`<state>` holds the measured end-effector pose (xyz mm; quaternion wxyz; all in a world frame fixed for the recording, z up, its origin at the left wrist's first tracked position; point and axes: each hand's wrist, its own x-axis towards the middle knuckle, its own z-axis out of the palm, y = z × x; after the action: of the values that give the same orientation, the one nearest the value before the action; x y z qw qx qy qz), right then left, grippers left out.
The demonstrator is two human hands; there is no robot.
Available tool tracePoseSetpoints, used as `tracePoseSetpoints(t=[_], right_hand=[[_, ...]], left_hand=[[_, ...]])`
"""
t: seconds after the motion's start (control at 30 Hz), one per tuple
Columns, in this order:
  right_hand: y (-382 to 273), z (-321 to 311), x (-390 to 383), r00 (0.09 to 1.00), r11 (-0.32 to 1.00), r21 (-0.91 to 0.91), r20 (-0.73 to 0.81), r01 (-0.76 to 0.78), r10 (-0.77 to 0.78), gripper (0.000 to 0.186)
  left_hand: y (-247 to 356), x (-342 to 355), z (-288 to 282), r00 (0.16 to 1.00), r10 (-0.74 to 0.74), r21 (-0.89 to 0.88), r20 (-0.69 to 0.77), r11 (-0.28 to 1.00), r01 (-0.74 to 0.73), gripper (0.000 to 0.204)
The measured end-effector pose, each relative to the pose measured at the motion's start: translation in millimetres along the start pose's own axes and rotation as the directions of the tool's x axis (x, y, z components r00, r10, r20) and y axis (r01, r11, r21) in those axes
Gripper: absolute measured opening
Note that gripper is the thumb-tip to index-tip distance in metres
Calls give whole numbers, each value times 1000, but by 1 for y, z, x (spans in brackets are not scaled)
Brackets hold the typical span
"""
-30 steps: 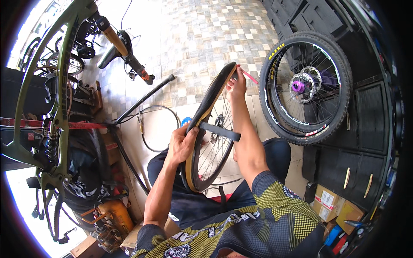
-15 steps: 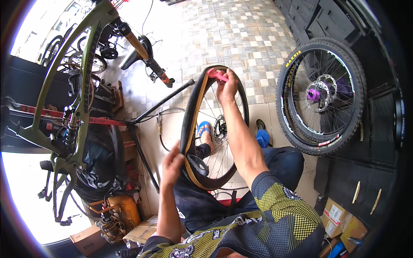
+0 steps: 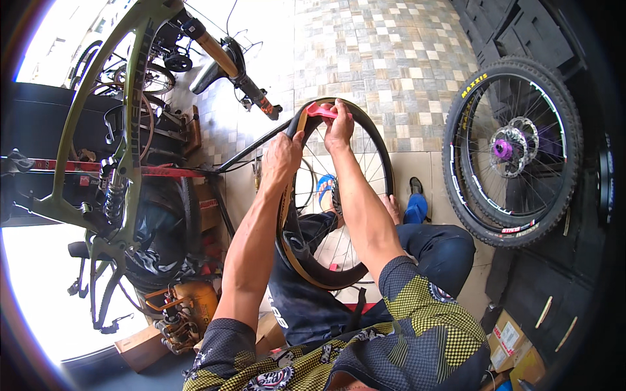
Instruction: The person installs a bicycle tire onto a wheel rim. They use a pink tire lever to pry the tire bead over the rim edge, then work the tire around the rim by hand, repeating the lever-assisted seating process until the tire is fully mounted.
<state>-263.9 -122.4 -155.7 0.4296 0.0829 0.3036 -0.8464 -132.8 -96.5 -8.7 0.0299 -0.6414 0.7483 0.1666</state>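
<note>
A bicycle wheel stands propped between my legs, its spokes crossing the middle of the view. Its black tire (image 3: 314, 276) has a tan sidewall and sits partly off the rim along the left side. My right hand (image 3: 338, 130) is closed around a pink tire lever (image 3: 319, 111), whose tip meets the tire's edge at the top of the wheel. Just left of and below the lever, my left hand (image 3: 284, 155) is wrapped round the tire. Low inside the wheel, a dark loop (image 3: 297, 242) shows; I cannot tell what it is.
On the left, a green bike frame (image 3: 135, 117) hangs on a stand with a red bar (image 3: 173, 171). Two knobby-tired wheels (image 3: 454, 189) lean against black cabinets at right. An orange compressor (image 3: 197, 301) and cardboard boxes (image 3: 507, 339) stand low. A blue-sandaled foot (image 3: 325, 187) shows behind the spokes.
My left hand has moved up and right along the tire, from its lower left side to near the lever. My right hand still holds the lever at the top.
</note>
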Motion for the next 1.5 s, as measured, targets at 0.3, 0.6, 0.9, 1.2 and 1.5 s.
tracePoseSetpoints(t=[0.3,0.6,0.9,1.2,1.5], right_hand=[[23,25,0,983,951,248,-59,183,-174,39],[7,42,-1,982,921,342,-83,187,-168,46],[9,44,-16,981,943,300,-164,145,-99,38],[13,37,-18,981,957,246,-154,155,-119,36],[7,43,-27,982,962,235,-160,137,-101,34]], left_hand=[[-33,14,15,1000,7,-31,5,999,-7,70],[-18,1,12,997,72,-185,18,980,-67,57],[-25,-17,12,998,55,-252,-3,966,-54,52],[-30,-17,14,999,41,-293,12,955,-36,49],[-29,-18,14,999,28,-294,15,956,-23,51]])
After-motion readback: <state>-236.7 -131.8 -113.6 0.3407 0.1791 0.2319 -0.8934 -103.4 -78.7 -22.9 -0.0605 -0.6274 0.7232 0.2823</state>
